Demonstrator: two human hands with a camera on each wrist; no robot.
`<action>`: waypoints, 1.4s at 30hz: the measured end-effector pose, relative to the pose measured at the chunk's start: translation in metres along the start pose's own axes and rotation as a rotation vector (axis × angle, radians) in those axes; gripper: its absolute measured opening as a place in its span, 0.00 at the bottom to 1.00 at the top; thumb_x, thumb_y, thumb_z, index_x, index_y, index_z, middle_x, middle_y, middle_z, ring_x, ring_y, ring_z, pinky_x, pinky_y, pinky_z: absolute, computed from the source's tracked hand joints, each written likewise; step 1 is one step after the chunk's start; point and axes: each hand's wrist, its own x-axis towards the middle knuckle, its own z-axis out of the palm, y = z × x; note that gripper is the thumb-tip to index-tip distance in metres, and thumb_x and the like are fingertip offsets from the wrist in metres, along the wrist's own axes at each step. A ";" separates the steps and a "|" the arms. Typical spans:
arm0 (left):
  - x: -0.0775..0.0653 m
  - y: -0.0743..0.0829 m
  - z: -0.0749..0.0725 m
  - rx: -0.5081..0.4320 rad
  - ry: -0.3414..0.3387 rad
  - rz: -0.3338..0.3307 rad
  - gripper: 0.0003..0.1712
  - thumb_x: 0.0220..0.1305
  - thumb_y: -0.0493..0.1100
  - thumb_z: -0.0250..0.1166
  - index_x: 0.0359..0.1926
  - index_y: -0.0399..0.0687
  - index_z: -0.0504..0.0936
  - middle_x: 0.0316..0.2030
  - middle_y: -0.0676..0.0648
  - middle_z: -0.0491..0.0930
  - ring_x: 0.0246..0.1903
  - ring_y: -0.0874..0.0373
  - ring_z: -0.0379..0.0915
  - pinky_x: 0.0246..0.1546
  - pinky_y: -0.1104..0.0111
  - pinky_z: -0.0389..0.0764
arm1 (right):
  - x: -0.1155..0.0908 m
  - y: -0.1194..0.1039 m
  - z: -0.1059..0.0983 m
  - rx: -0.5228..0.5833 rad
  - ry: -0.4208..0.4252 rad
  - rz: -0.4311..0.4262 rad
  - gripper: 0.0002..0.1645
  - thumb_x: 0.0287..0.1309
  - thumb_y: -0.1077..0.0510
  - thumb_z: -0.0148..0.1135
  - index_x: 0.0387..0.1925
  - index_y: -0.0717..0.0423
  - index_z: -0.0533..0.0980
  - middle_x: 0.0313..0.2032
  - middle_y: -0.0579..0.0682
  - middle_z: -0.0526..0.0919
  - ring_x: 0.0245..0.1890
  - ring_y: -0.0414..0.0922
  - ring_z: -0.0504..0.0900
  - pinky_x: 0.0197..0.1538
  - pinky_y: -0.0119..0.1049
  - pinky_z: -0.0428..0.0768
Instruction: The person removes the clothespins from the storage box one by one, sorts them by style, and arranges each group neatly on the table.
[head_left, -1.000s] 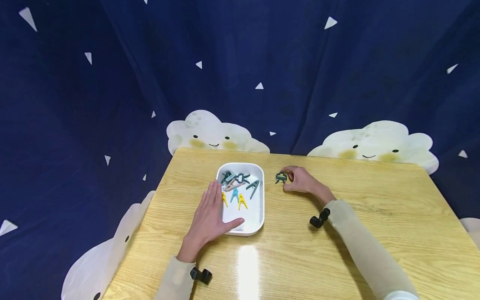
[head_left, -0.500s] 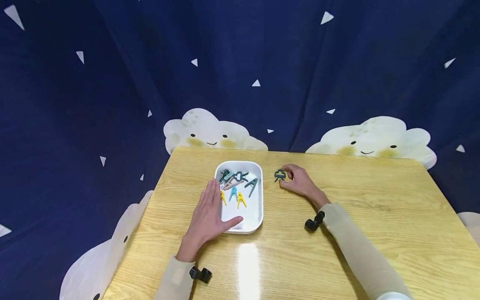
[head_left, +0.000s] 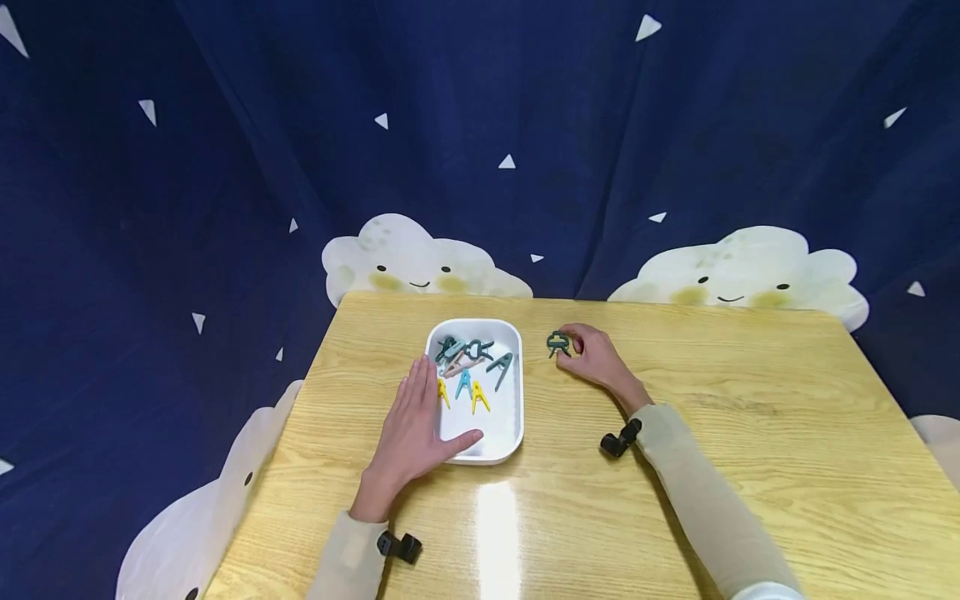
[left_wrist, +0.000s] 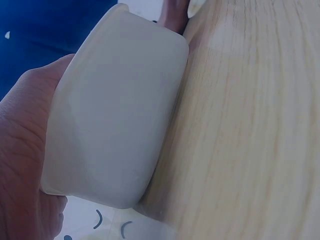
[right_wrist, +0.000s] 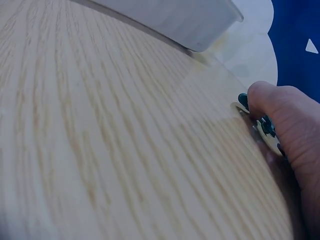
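My left hand (head_left: 411, 433) lies along the left side of a white tray (head_left: 502, 429), fingers straight and thumb spread over the near end. In the left wrist view the tray's side wall (left_wrist: 115, 110) fills the middle. To the right of the tray, my right hand (head_left: 597, 360) pinches a dark green spring clip (head_left: 557, 342) between thumb and fingers, its legs pointing toward me. In the right wrist view the thumb hides most of that clip (right_wrist: 268, 126). Inside the tray are yellow clips (head_left: 480, 398), a light blue clip (head_left: 464, 384) and several green ones (head_left: 502, 367).
A pinkish clip (head_left: 462, 363) lies among the others at the tray's far end. The wooden table (head_left: 720, 433) extends right and toward me. Behind its far edge hangs a dark blue curtain (head_left: 450, 108) with cloud prints (head_left: 750, 275).
My right hand has turned the dark green clip slightly, so its legs point more toward me. The head view has shifted a little; the left hand stays at the tray.
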 end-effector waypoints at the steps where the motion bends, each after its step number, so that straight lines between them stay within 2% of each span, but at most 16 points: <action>1: 0.000 0.000 0.000 0.001 -0.001 0.000 0.78 0.54 0.88 0.56 0.83 0.35 0.42 0.84 0.38 0.38 0.83 0.47 0.32 0.82 0.54 0.45 | 0.000 0.000 0.000 0.001 0.003 -0.001 0.28 0.51 0.54 0.70 0.54 0.61 0.82 0.25 0.47 0.73 0.27 0.43 0.71 0.36 0.38 0.70; 10: 0.001 -0.001 0.000 0.007 -0.006 -0.001 0.78 0.54 0.89 0.54 0.83 0.34 0.41 0.84 0.37 0.38 0.83 0.47 0.32 0.82 0.55 0.44 | -0.002 -0.003 0.001 -0.016 0.010 0.028 0.29 0.52 0.53 0.71 0.55 0.60 0.81 0.27 0.48 0.73 0.28 0.44 0.71 0.36 0.39 0.70; 19: -0.001 0.000 -0.001 0.000 0.009 0.007 0.78 0.54 0.88 0.55 0.82 0.33 0.44 0.83 0.37 0.38 0.83 0.44 0.35 0.82 0.51 0.48 | -0.005 -0.007 0.002 -0.004 0.012 0.056 0.31 0.52 0.53 0.69 0.58 0.61 0.79 0.27 0.50 0.73 0.29 0.47 0.72 0.40 0.42 0.72; 24: -0.001 0.000 -0.001 0.000 -0.002 -0.003 0.79 0.53 0.89 0.55 0.82 0.33 0.42 0.84 0.37 0.38 0.83 0.43 0.35 0.82 0.52 0.46 | -0.007 -0.007 0.003 -0.013 0.016 0.077 0.33 0.55 0.50 0.70 0.60 0.62 0.78 0.30 0.51 0.74 0.33 0.46 0.72 0.44 0.42 0.73; 29: 0.001 0.001 -0.002 0.004 -0.006 -0.002 0.79 0.54 0.88 0.55 0.82 0.33 0.41 0.83 0.37 0.37 0.83 0.44 0.35 0.82 0.53 0.45 | -0.010 -0.009 0.002 -0.055 0.058 0.079 0.40 0.53 0.43 0.75 0.62 0.62 0.77 0.36 0.53 0.75 0.37 0.49 0.73 0.43 0.43 0.73; 32: 0.002 0.001 -0.001 0.008 -0.006 0.000 0.79 0.54 0.89 0.55 0.82 0.33 0.42 0.83 0.37 0.37 0.83 0.44 0.35 0.82 0.54 0.45 | -0.013 -0.011 0.003 -0.096 0.106 0.068 0.43 0.50 0.40 0.76 0.61 0.61 0.78 0.35 0.53 0.75 0.37 0.50 0.73 0.46 0.46 0.73; 37: 0.001 0.001 0.000 0.012 -0.007 -0.001 0.79 0.53 0.89 0.54 0.82 0.32 0.43 0.83 0.35 0.40 0.83 0.44 0.35 0.82 0.53 0.46 | -0.020 -0.023 0.009 -0.069 0.176 0.048 0.42 0.48 0.39 0.76 0.59 0.61 0.79 0.31 0.52 0.72 0.38 0.51 0.70 0.50 0.51 0.66; 42: 0.000 0.001 -0.002 0.016 -0.008 -0.006 0.79 0.53 0.89 0.55 0.82 0.33 0.43 0.83 0.35 0.40 0.83 0.44 0.34 0.82 0.54 0.45 | -0.020 -0.040 0.016 -0.033 0.173 0.020 0.40 0.51 0.41 0.76 0.59 0.62 0.79 0.33 0.55 0.73 0.41 0.52 0.69 0.49 0.49 0.63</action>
